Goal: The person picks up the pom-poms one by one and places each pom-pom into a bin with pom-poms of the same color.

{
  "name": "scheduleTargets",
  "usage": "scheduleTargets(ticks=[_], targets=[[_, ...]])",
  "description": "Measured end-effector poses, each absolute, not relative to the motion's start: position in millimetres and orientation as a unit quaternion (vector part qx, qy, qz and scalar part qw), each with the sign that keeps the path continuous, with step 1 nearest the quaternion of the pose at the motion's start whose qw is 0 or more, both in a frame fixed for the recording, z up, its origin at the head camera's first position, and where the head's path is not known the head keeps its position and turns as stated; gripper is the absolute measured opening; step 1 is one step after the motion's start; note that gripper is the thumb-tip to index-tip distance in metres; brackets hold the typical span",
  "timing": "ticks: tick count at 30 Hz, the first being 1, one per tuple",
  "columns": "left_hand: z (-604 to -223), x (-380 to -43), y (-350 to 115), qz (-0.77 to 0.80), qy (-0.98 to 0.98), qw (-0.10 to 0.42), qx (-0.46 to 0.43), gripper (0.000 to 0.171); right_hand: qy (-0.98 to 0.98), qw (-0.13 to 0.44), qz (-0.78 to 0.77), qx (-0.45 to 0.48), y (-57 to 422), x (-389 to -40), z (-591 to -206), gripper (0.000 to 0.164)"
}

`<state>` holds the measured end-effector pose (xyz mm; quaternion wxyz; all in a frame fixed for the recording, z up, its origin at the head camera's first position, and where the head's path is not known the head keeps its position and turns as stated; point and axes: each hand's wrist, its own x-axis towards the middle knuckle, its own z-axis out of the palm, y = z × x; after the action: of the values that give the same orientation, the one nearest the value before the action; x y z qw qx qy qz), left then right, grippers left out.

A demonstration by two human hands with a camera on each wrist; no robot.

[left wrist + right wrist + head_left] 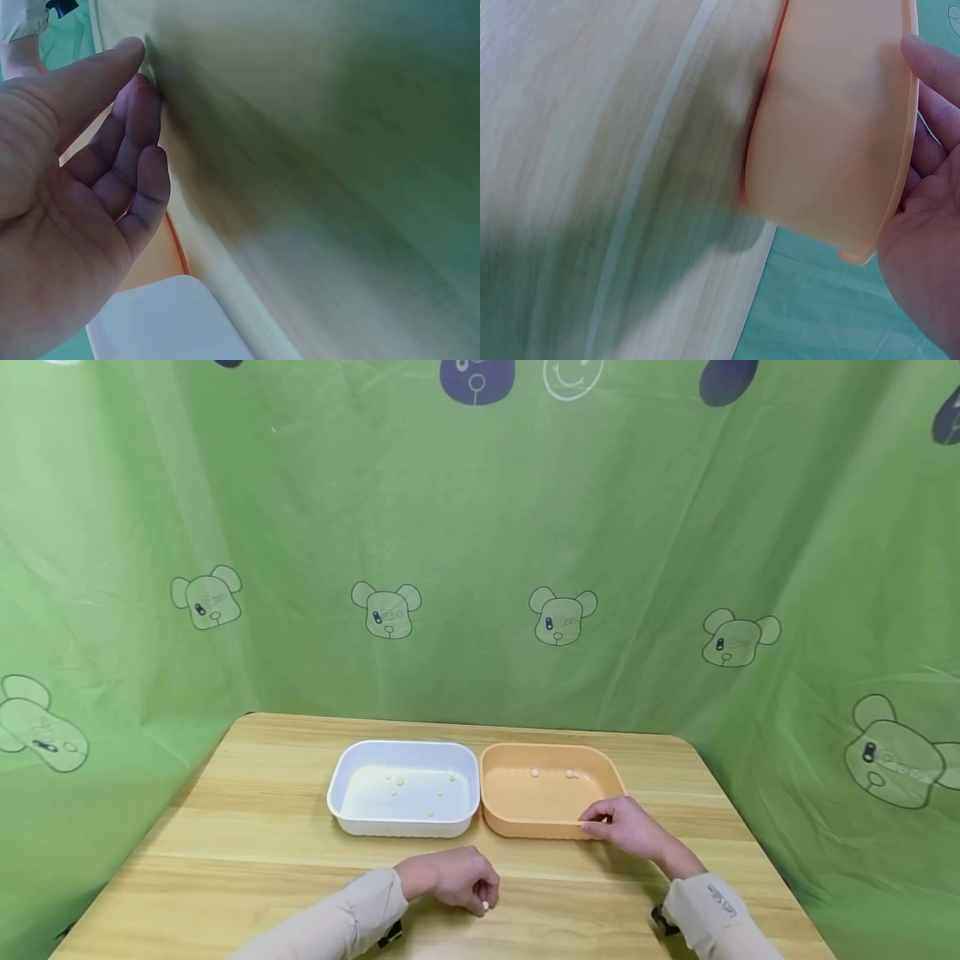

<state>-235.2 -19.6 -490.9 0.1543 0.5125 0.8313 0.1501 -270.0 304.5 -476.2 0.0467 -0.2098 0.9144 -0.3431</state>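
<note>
My left hand (pixel 456 878) is low over the table in front of the two trays. Between its thumb and fingertips it pinches a small round white piece (pixel 486 906), too small to tell its kind; the fingers mostly hide it in the left wrist view. With my right hand (pixel 628 827) I hold the near right rim of the orange tray (pixel 534 829), the thumb (pixel 934 66) outside and the fingers over the edge. Inside that tray lie a few small white pieces (pixel 535 772). Beside it on the left stands a white tray (pixel 405 828) with several small yellowish pieces (pixel 400 782).
Both trays sit side by side on a wooden table (pixel 255 793), towards its far edge. A green curtain (pixel 480 677) printed with bear heads hangs behind the table and along both sides.
</note>
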Motion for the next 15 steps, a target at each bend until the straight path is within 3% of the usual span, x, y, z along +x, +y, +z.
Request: scheduleTargets(ticks=[15], targets=[[-480.3, -239.5, -20.9, 0.204, 0.829, 0.16, 0.496, 0.009, 0.915, 0.046, -0.345, -0.204, 303.6, -270.4, -475.4, 0.009]])
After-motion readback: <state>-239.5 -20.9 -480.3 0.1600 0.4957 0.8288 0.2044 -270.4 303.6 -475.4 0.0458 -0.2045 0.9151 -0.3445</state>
